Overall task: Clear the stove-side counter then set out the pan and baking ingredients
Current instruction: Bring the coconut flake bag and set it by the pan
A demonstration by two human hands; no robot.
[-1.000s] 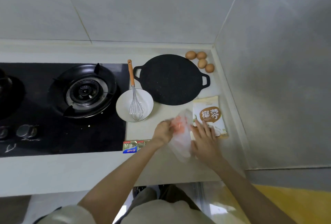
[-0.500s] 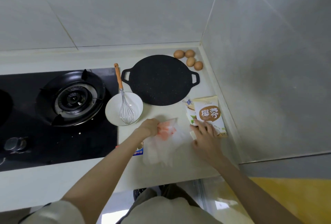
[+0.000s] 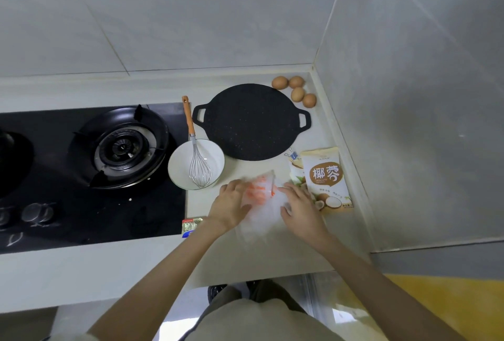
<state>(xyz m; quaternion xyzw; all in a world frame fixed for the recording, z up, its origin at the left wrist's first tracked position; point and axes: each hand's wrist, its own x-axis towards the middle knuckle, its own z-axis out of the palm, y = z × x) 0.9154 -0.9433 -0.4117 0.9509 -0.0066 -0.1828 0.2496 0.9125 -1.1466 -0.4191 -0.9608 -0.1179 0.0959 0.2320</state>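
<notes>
while pan (image 3: 251, 122), eggs (image 3: 297, 94) and coconut packet (image 3: 326, 177) lie set out, we judge little left: our left hand (image 3: 231, 205) grips the clear bag (image 3: 266, 201), our right hand (image 3: 302, 209) rests spread on it.

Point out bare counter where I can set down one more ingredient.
Free: the counter strip in front of the stove, left of the butter pack; the strip behind the stove; a patch at the front edge between the forearms. Crowded: bowl, pan, plastic bag between left hand and right hand, coconut packet, eggs in the corner.
</notes>
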